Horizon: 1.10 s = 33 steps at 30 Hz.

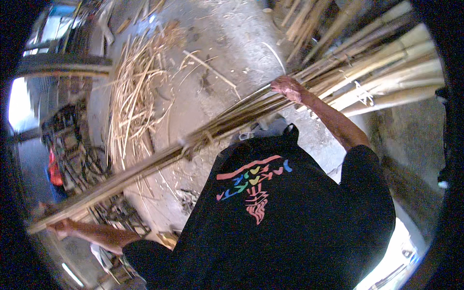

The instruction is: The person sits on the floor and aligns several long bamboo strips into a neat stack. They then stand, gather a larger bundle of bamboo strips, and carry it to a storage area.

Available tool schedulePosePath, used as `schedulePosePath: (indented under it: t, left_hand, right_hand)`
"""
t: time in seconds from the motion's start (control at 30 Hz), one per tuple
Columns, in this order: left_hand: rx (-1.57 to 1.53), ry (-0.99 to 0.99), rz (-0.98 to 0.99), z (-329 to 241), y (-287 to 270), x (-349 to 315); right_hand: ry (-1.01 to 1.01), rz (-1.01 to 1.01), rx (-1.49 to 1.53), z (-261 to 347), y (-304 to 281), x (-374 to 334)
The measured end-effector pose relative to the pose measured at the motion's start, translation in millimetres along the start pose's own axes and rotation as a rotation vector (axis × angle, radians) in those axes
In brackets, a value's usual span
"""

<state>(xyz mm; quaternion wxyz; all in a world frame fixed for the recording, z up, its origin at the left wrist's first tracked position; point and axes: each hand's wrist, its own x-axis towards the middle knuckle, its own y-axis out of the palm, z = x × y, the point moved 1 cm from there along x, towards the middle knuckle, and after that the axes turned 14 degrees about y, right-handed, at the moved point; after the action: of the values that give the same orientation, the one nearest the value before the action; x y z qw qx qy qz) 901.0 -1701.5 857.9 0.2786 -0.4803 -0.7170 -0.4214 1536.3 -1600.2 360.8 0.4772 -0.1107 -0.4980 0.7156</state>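
A long bundle of thin bamboo strips [212, 130] runs slantwise across my front, from the lower left up to the upper right. Near its lower-left end, my left hand [59, 225] is closed around it, slightly blurred. My right hand [287, 88] is stretched out ahead and to the right, its fingers curled over the bundle's far part. Past that hand the strips overlap thicker bamboo poles [396, 72], so the bundle's far end cannot be made out.
A heap of pale split strips [135, 101] lies on the concrete floor [232, 29] ahead to the left. One loose strip [212, 70] lies nearer the middle. Dark machinery [77, 150] stands at the left. White cord [363, 93] shows on the poles at the right.
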Motion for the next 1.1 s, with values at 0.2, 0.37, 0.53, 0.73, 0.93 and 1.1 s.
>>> schedulePosePath:
  t: [0.2,0.37,0.53,0.73,0.93,1.1]
  left_hand:
    - [-0.348,-0.029,0.083,-14.6,-9.1,1.6]
    - [-0.585,-0.059,0.206,-15.1,-15.9,-10.8]
    - [-0.343,0.041,0.040,-3.7,-15.1,-16.5]
    - [-0.060,0.231,-0.083,18.2,-2.6,-45.7]
    - [-0.132,0.286,-0.163,33.9,11.3,-70.3]
    - [-0.320,0.218,-0.167,50.8,27.9,-95.7]
  right_hand:
    - [0.354,0.070,0.845,27.8,-18.7,37.2]
    - [0.004,0.217,0.157,49.5,-74.1,64.9]
    - [-0.118,0.120,0.162,117.2,-101.8,117.1]
    - [-0.237,0.212,0.337,163.0,-132.2,151.2]
    - [0.064,0.527,0.262,182.9,-166.3,165.5]
    - [-0.020,0.113,0.527,238.5,-180.2,199.6]
